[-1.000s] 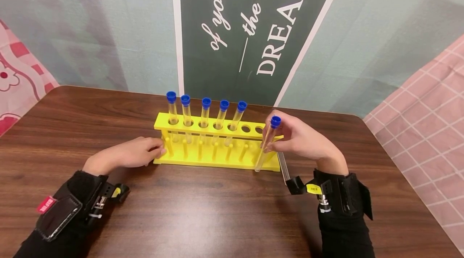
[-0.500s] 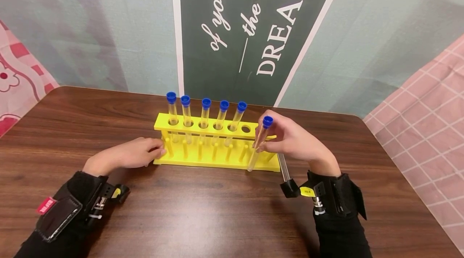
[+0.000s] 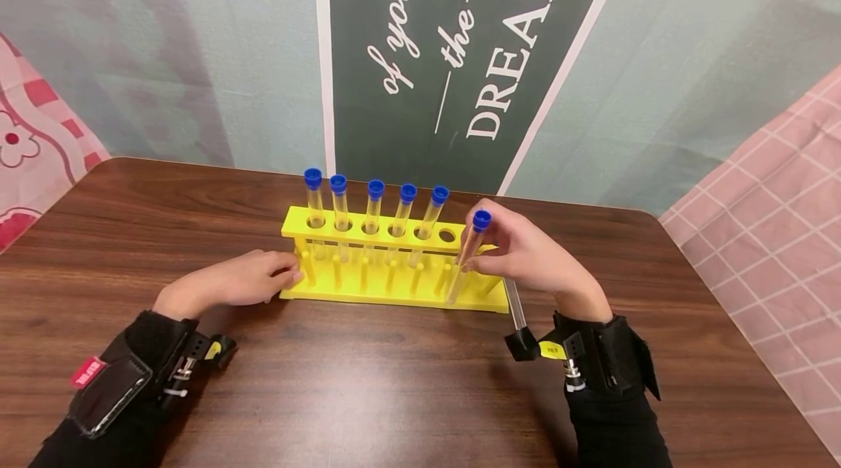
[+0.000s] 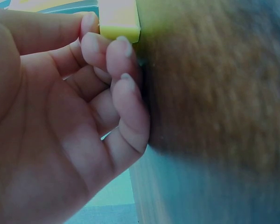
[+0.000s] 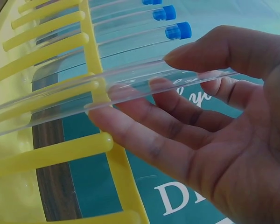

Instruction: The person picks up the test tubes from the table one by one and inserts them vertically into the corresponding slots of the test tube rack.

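A yellow test tube rack (image 3: 394, 291) stands on the table. Several clear test tubes with blue caps, one being the leftmost tube (image 3: 315, 198), fill the holes from its left side onward. At the rack's left end, my left hand (image 3: 246, 278) holds the base corner; in the left wrist view its fingertips meet the yellow end (image 4: 120, 31). My right hand (image 3: 525, 252) pinches another blue-capped test tube (image 3: 468, 252) between thumb and fingers. That tube leans in front of the rack's right part; in the right wrist view it crosses the yellow pegs (image 5: 56, 154).
One hole (image 3: 447, 235) without a tube shows left of my right hand. The brown wooden table (image 3: 394, 380) extends toward me. Behind it hangs a printed cloth backdrop (image 3: 263, 52); a pink tiled cloth (image 3: 788, 234) borders the right.
My right hand has moved left along the rack with the test tube, whose lower end has come up slightly. My left hand has stayed at the rack's left end.
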`<state>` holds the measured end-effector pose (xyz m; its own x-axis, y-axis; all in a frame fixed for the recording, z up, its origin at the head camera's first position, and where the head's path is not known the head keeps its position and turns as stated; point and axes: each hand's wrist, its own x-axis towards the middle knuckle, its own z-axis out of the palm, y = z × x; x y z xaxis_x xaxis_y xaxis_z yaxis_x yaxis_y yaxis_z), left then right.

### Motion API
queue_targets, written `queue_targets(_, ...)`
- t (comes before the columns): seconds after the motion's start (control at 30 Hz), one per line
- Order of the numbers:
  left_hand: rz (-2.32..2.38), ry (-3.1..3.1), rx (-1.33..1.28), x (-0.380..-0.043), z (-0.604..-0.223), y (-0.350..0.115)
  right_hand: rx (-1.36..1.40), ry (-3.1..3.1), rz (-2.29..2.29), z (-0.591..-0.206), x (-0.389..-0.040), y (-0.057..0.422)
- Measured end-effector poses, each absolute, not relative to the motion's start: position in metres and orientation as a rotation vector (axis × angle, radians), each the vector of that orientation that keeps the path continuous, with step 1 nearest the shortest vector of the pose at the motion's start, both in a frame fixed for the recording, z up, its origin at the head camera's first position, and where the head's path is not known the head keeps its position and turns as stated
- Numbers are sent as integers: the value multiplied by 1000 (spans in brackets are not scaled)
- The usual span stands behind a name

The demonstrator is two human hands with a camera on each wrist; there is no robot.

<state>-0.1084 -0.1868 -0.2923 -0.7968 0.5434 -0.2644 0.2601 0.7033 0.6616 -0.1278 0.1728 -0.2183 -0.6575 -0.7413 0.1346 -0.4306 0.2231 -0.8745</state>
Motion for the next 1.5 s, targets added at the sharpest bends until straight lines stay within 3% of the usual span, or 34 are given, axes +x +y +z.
queue_targets(0.9, 871, 2471, 618, -108, -291, -186, -930, 2297, -1333, -214, -129, 166)
queue_targets(1.5, 881, 2463, 627, -107, -292, -187, -833, 2340, -1240, -189, -139, 161)
